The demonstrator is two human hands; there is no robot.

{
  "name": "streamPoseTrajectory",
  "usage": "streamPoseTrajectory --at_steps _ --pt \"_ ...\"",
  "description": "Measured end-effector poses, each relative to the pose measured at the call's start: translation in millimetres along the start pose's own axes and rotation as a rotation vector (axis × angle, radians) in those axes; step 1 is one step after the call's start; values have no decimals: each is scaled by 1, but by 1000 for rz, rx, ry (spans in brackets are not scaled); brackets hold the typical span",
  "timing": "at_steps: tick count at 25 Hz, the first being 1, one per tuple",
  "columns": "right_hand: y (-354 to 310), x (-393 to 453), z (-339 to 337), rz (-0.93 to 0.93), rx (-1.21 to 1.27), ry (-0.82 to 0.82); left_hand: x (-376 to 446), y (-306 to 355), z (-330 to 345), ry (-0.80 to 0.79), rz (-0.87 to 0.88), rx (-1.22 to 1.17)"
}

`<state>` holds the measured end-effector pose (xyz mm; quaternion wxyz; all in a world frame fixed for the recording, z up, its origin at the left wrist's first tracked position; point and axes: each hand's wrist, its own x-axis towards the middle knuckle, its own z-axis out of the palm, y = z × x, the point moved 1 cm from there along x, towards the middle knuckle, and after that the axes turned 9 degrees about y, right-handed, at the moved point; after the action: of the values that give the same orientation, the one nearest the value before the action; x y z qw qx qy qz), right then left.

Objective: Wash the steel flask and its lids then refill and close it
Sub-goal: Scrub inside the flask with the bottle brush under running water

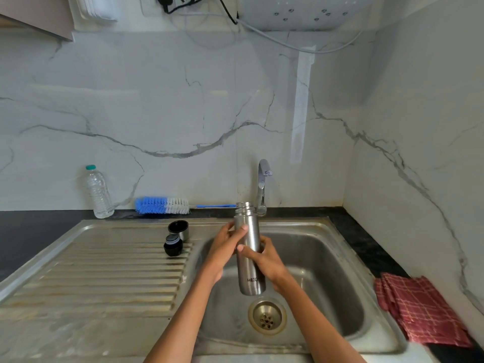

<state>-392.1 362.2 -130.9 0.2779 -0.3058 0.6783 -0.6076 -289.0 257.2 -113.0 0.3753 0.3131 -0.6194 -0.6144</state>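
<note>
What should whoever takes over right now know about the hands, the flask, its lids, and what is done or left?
Left hand: grips the upper part of the steel flask. Right hand: holds its middle.
Flask: upright, held above the sink basin, mouth open, just in front of the tap; no water visibly running.
Lids: steel outer cap and black inner stopper sit on the drainboard.
Bottle brush lies on the counter by the wall, beside a plastic water bottle.
Done: both lids off.
Left: I cannot tell how much washing is done; refilling and closing remain.

Open steel flask [250, 255] upright over sink [327, 231], apparently gripped by both hands
</note>
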Motion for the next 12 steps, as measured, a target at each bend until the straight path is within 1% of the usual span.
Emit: streamPoseTrajectory --at_steps 3,8,10,12 --pt "5 2 4 -94 -93 -73 -5 3 1 66 -11 -14" --pt "7 12 -12 -132 -146 -177 -6 -3 -1 185 62 -12" --pt "9 18 -23 -107 -202 -143 -5 -3 -6 215 121 28" --pt "14 26 -36 -86 -271 -50 -4 0 -13 247 196 142"
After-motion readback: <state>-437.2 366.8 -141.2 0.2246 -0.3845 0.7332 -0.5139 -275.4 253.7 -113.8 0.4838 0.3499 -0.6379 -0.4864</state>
